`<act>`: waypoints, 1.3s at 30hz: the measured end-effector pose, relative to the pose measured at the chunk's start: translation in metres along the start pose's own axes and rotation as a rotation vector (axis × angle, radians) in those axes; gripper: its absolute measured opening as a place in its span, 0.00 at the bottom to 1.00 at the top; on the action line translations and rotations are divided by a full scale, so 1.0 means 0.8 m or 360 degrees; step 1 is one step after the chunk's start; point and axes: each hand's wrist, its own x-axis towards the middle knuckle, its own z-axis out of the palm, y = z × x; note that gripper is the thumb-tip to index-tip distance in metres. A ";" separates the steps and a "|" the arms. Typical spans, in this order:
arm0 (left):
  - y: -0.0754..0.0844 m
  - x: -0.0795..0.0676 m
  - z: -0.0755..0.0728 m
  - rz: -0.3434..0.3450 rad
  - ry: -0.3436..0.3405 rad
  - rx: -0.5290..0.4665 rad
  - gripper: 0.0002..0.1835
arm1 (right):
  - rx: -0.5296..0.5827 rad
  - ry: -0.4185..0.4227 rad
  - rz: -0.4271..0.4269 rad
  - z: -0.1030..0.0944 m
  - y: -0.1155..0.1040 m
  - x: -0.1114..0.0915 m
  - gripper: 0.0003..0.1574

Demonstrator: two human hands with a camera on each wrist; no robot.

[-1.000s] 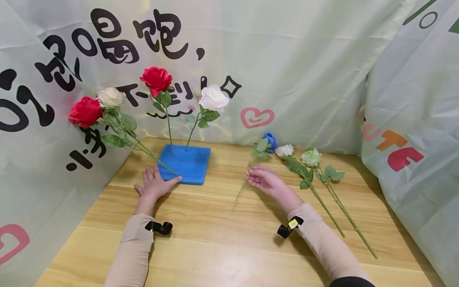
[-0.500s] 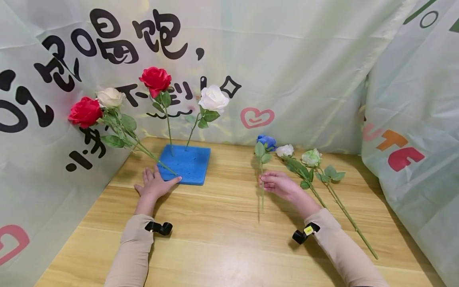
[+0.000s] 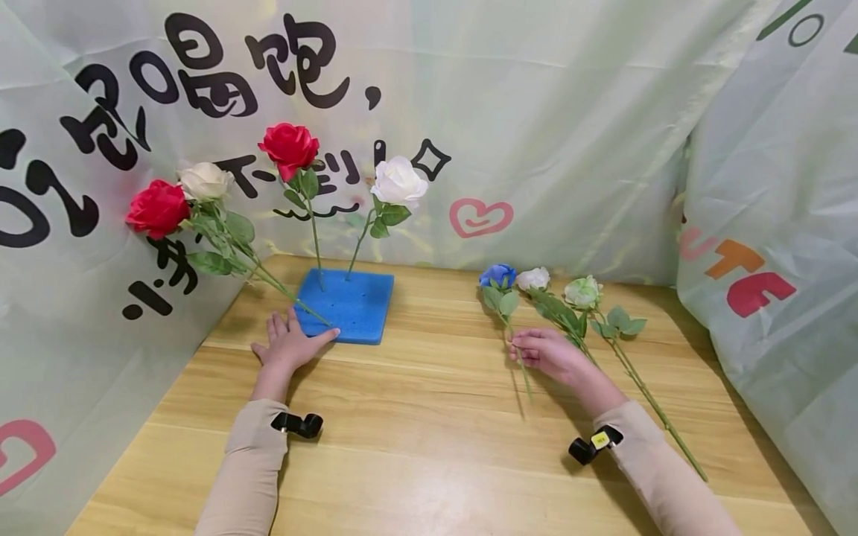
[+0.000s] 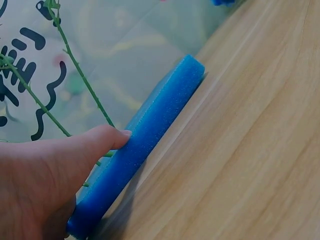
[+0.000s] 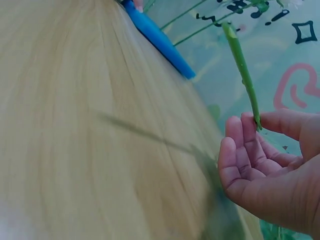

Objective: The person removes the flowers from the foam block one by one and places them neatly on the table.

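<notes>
Between thumb and fingertips my right hand [image 3: 546, 355] pinches the stem of a blue rose [image 3: 497, 276]. The stem's lower end [image 5: 241, 60] sticks out free above the table in the right wrist view. My left hand [image 3: 290, 346] lies spread at the front left corner of a blue foam block [image 3: 362, 309], its thumb [image 4: 107, 137] pressing on the block's edge. Standing in the foam are a red rose [image 3: 290, 149] and a white rose [image 3: 400, 181]. Another red rose [image 3: 159, 208] and a cream rose [image 3: 204, 181] lean far left, their stems meeting the foam near the thumb.
Right of the right hand, a white rose [image 3: 534, 279] and a pale green rose [image 3: 583, 292] lie on the wooden table [image 3: 429, 447]. A printed curtain [image 3: 570, 134] hangs along the back and both sides.
My right hand has moved right and slightly toward me with the blue rose, whose stem end has swung to the right. The left hand and foam block have stayed put.
</notes>
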 end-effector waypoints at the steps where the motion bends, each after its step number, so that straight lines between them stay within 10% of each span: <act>1: 0.000 0.000 0.000 -0.0002 -0.0001 0.0002 0.69 | -0.0004 0.0000 0.0012 -0.002 0.001 -0.001 0.14; 18: 0.000 0.002 0.001 -0.0006 -0.0009 0.0002 0.69 | 0.0392 -0.0116 0.0104 -0.030 0.014 -0.024 0.19; 23: 0.001 0.001 0.000 -0.0008 -0.0007 0.0000 0.69 | 0.0625 -0.0190 0.0095 -0.040 0.016 -0.038 0.35; 30: 0.002 0.000 -0.003 -0.0014 -0.0010 -0.0014 0.68 | 0.0936 -0.0404 0.0068 -0.057 0.017 -0.057 0.47; 39: 0.002 -0.001 -0.002 -0.0012 -0.0007 -0.0012 0.69 | 0.1204 -0.0737 -0.0041 -0.090 0.030 -0.081 0.36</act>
